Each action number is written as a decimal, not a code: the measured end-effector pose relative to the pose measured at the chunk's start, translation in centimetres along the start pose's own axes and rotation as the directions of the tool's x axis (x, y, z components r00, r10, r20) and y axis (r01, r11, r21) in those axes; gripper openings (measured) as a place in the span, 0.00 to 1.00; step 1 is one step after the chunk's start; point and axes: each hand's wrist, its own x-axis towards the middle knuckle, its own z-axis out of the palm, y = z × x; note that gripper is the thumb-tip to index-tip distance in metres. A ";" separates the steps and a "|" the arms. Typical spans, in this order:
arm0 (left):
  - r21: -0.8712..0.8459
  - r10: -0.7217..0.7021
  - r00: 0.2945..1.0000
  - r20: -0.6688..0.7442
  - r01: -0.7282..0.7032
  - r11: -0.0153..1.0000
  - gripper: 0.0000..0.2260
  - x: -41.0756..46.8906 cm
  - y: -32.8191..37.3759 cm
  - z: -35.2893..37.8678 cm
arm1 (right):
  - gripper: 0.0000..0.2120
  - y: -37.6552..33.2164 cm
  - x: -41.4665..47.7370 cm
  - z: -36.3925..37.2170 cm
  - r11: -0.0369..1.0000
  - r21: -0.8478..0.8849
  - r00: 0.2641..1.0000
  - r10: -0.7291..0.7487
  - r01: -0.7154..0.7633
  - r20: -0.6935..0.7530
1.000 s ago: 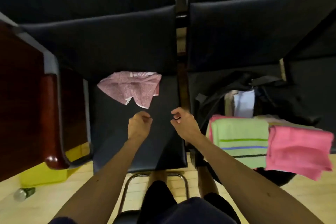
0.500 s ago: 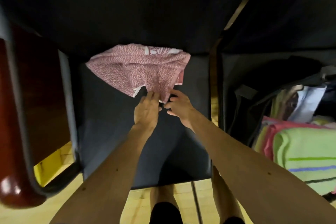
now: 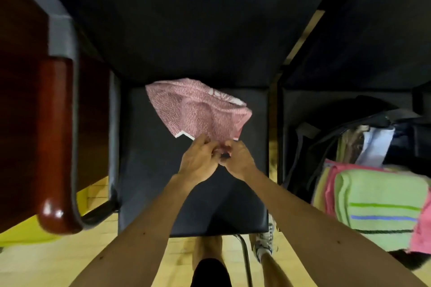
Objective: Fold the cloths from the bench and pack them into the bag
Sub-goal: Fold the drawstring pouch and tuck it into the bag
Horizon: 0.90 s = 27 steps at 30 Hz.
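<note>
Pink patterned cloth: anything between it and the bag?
Nothing visible blocks the seat between them. The bag stands open at right, folded towels covering its near side. Left hand and right hand pinch a corner of the cloth.

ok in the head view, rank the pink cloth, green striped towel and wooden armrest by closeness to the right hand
1. pink cloth, pinched by the right hand, just ahead
2. green striped towel, off to the right
3. wooden armrest, far left
</note>
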 end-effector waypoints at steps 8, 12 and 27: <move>-0.159 0.037 0.949 -0.312 -0.091 0.983 0.19 -9.7 9.2 -9.3 | 0.14 -6.3 -10.7 -8.1 0.950 -0.068 0.949 -0.310 0.306 -0.055; -0.380 -0.021 0.902 -0.432 -0.162 0.911 0.13 -17.6 17.0 -14.7 | 0.08 -10.8 -20.6 -14.0 0.844 -0.053 0.841 -0.537 0.534 -0.071; -0.142 0.194 0.410 -0.891 -0.658 0.739 0.07 -48.7 39.0 -23.9 | 0.06 -17.6 -59.1 -27.5 0.234 -0.045 0.221 -0.956 0.971 -0.192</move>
